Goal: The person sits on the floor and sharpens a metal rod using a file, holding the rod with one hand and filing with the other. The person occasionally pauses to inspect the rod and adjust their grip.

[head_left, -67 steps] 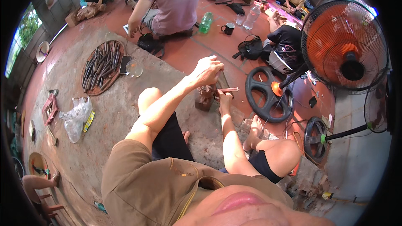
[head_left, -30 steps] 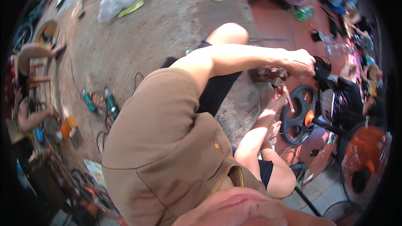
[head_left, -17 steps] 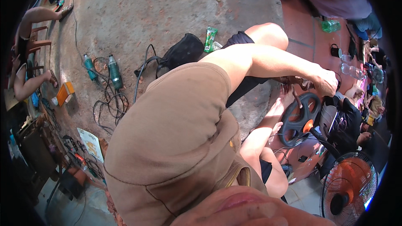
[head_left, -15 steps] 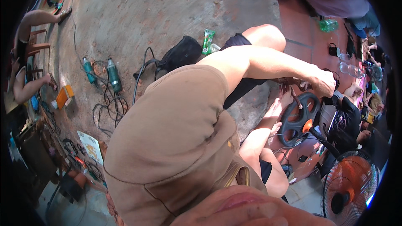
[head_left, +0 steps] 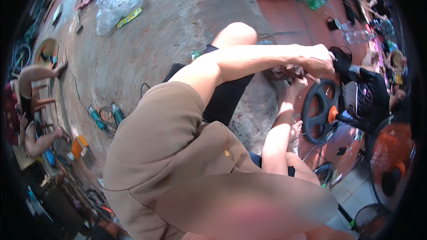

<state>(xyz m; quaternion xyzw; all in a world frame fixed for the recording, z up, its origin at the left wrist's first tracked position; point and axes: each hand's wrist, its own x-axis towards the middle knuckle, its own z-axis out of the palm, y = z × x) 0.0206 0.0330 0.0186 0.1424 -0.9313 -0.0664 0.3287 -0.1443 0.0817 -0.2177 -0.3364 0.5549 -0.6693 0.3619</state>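
My left arm reaches across from a brown sleeve (head_left: 153,124), and my left hand (head_left: 316,60) is closed in a fist beside a dark round thing (head_left: 341,59). What the fist holds is hidden. Just below it lies a rough reddish-brown piece (head_left: 288,71), perhaps carved, partly covered by my forearm. My right hand (head_left: 299,82) comes up from below and its fingers close on the lower side of that piece. A short brown end (head_left: 313,79) sticks out between the two hands. My bare knee (head_left: 235,34) is bent beyond my left arm.
A standing fan's black base (head_left: 320,111) is close to my right hand; its orange-bladed head (head_left: 391,160) stands right. Two green power tools (head_left: 106,115) with cords lie left. Bottles (head_left: 358,36) and a black mug (head_left: 332,23) stand far right. Other people sit at both sides.
My view has shifted, so a coil of dark rods and a pink frame show at the top. The black bag is now mostly hidden. My left hand has moved away from the fan base.
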